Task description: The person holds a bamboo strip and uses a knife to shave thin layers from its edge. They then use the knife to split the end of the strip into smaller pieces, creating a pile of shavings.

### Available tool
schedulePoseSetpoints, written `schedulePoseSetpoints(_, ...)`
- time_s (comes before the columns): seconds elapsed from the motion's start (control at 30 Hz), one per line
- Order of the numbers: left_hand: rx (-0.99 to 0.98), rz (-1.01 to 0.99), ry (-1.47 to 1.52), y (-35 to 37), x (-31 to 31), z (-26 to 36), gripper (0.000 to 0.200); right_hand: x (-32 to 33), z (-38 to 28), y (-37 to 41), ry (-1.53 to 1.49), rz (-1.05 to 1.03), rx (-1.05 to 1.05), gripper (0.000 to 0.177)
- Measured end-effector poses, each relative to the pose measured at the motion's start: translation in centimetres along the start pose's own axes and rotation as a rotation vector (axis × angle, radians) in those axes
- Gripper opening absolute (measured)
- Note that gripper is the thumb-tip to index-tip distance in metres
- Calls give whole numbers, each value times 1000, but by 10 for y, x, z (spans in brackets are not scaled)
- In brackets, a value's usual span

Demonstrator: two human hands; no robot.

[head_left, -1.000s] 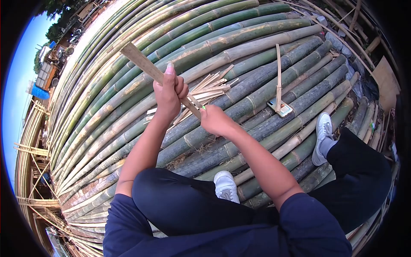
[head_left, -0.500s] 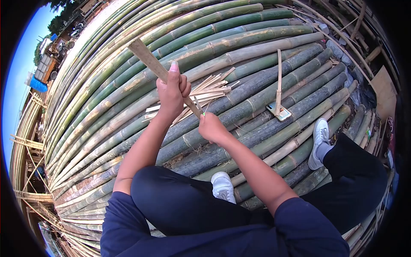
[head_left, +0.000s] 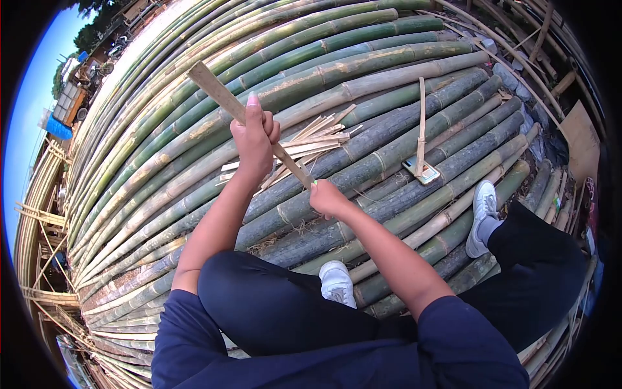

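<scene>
My left hand (head_left: 253, 141) grips a flat bamboo strip (head_left: 217, 91) that slants up to the left, thumb laid along it. My right hand (head_left: 328, 197) is closed around a small tool with a green tip at the strip's lower end; the tool itself is mostly hidden by the fingers. Just beyond the hands a loose heap of thin bamboo slivers (head_left: 314, 139) lies on the bamboo poles (head_left: 363, 78).
I sit on a wide stack of long green and grey bamboo poles, knees in dark trousers, white shoes (head_left: 338, 280). A phone (head_left: 422, 170) lies on the poles to the right with a thin upright strip (head_left: 422, 123) across it. Buildings stand far left.
My right hand slid a little down and right along the strip's lower end. The left hand and the strip tilted slightly; the view barely shifted.
</scene>
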State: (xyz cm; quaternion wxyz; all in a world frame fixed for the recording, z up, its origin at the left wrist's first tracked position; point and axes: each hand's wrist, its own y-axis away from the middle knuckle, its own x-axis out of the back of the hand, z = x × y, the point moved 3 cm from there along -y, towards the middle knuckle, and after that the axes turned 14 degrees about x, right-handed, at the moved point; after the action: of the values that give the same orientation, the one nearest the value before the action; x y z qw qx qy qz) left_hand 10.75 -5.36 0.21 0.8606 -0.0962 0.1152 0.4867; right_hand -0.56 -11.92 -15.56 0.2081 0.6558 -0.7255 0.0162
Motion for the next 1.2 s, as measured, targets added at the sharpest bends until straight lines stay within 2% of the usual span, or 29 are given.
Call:
schedulePoseSetpoints(0.07,13,48,14,1,2,-2,45,25,-17,-3,67,-75,24,40)
schedulePoseSetpoints(0.13,-12,86,25,2,3,-1,45,45,-47,2,-52,35,110,39)
schedulePoseSetpoints(0.23,-34,140,23,4,0,0,44,33,-66,12,-35,-42,130,38)
schedulePoseSetpoints(0.3,-55,164,20,4,0,2,44,-6,-22,-2,-38,16,117,38)
schedulePoseSetpoints(0.37,-88,267,20,0,8,4,46,-5,-9,-8,11,21,97,38)
schedulePoseSetpoints(0.43,-79,257,19,1,7,5,46,20,-15,-14,46,-87,59,39)
schedulePoseSetpoints(0.57,-70,217,2,5,2,1,45,49,-45,-9,14,-53,121,40)
schedulePoseSetpoints(0.63,-76,225,-5,5,0,1,45,19,-28,-9,71,-116,122,37)
schedulePoseSetpoints(0.7,-80,225,-12,4,-2,1,45,-6,26,-25,191,-224,44,35)
schedulePoseSetpoints(0.77,-69,218,-6,2,-2,0,46,2,44,-29,193,-256,2,36)
schedulePoseSetpoints(0.87,-72,200,-13,5,-4,1,46,49,-7,-13,83,-215,-30,40)
schedulePoseSetpoints(0.93,-65,203,-12,3,-1,-1,46,53,-16,-13,-87,-192,22,37)
schedulePoseSetpoints(1.03,-75,210,-11,1,-3,0,46,15,-12,-14,-13,-204,35,36)
schedulePoseSetpoints(1.1,-81,225,-10,0,-3,-2,45,22,-3,-20,5,-241,-15,36)
schedulePoseSetpoints(1.2,-36,132,-4,-2,-1,-3,46,55,-19,-18,-8,-297,-56,35)
